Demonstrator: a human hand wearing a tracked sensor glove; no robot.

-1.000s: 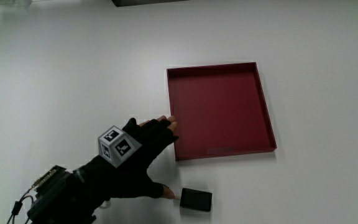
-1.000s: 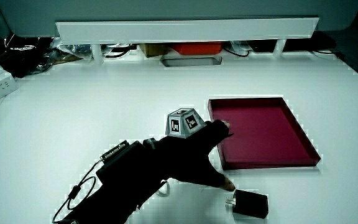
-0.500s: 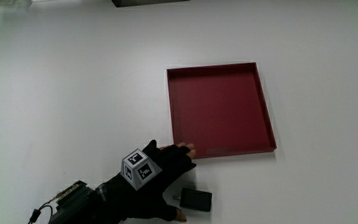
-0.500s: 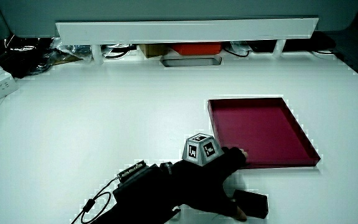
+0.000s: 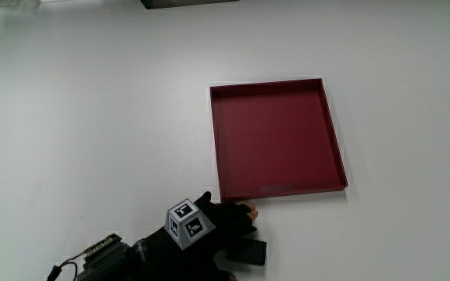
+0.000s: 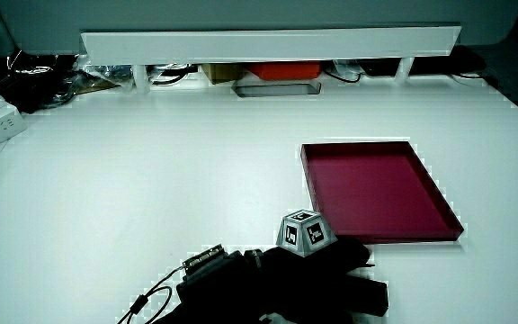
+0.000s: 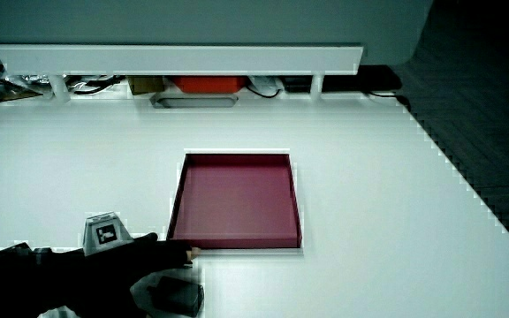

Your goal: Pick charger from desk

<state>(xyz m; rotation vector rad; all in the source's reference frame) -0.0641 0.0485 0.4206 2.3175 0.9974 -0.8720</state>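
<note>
on my feed the charger (image 5: 250,251) is a small black block with rounded corners and a matte face, lying flat on the table (image 5: 92,117) close to the edge nearest the person, and nearer to the person than the tray (image 5: 276,139). the hand (image 5: 205,234) in its black fabric glove lies low over the charger and covers part of it in the main view; one corner of the block (image 6: 372,297) pokes out from under the glove in a side view, and a side view from a different angle shows it (image 7: 177,296) as a dark lump just under the fingers. i cannot tell whether the fingers have closed around the charger or only rest on top of it. a bare fingertip (image 5: 251,209) shows at the glove's end, just beside the tray's nearest wall. the patterned cube (image 5: 188,224) on the back of the hand is pale grey with black-and-white square markings on its faces. the forearm carries a small dark box with thin wires (image 6: 165,292) trailing from it. the tray is a shallow square of dark red with thin upright walls and a smooth flat floor, and nothing lies in it. the table is plain, smooth and white. in both side views a low white partition (image 6: 268,40) runs along the table's edge farthest from the person, with cables, an orange thing (image 6: 281,69) and a grey oblong shape (image 6: 275,87) in the gap under it.
</note>
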